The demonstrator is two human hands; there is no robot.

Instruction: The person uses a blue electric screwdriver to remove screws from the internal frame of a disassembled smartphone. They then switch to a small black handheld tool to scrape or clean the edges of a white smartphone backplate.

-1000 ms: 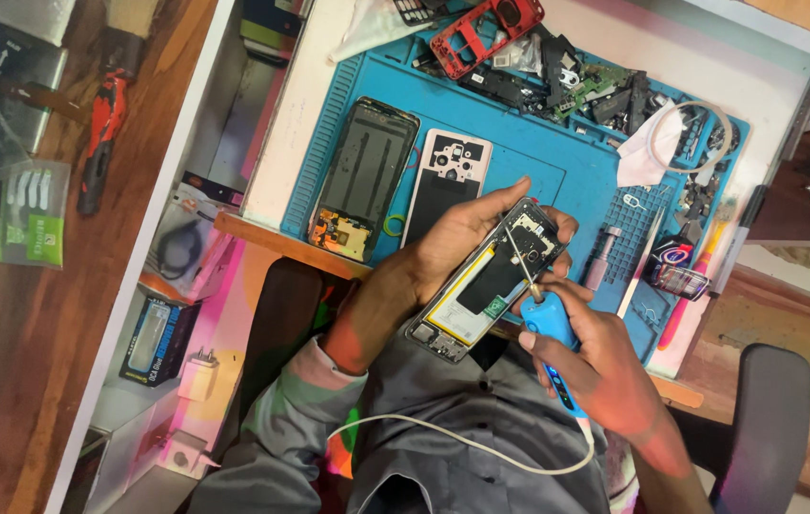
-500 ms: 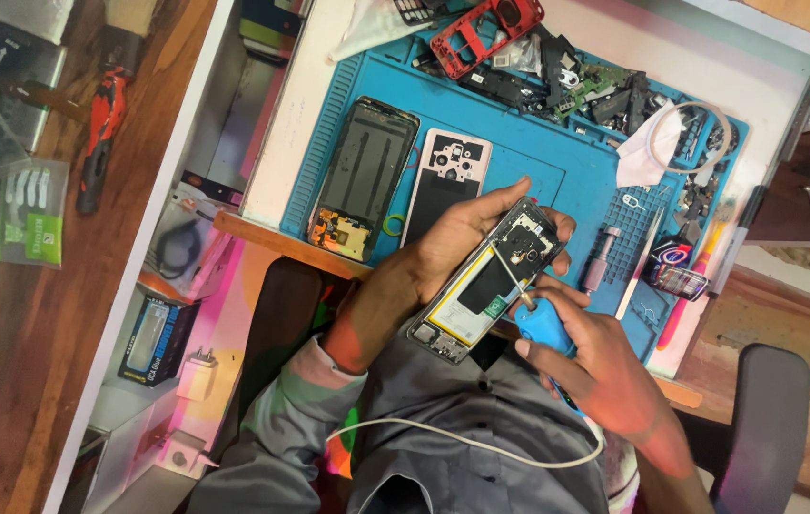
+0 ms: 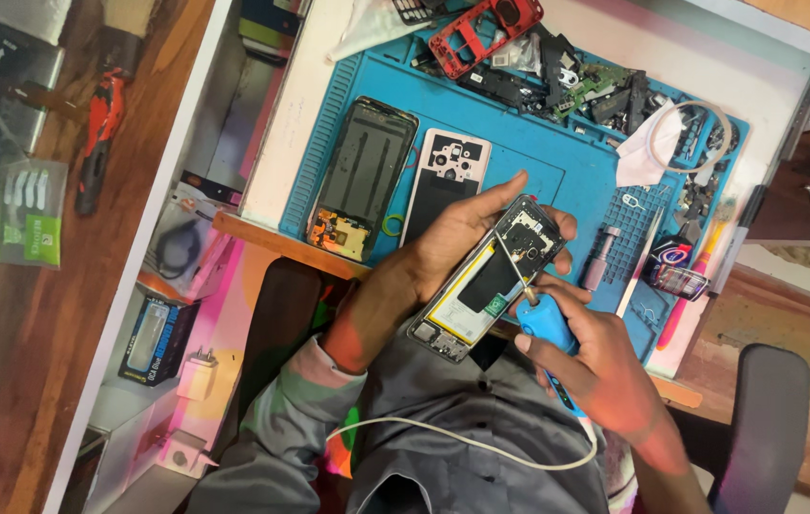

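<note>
My left hand [image 3: 457, 233] grips an opened phone [image 3: 486, 281] with its back off, showing the battery and the circuit board. It holds the phone tilted above the near edge of the blue work mat [image 3: 557, 167]. My right hand [image 3: 600, 362] is closed on a blue-handled screwdriver [image 3: 543, 324] whose thin metal tip touches the upper part of the phone's inside. A white cable [image 3: 462, 443] runs from the right hand across my lap.
On the mat lie a phone frame [image 3: 362, 176], a white back cover [image 3: 443, 186], a red phone shell [image 3: 481, 33], loose boards and parts, and tweezers [image 3: 643, 257]. A red-and-black tool [image 3: 98, 133] lies on the wooden surface at left. A chair arm [image 3: 767, 419] stands at right.
The right hand and screwdriver have shifted slightly against the phone. The left hand keeps its grip on the phone in nearly the same place.
</note>
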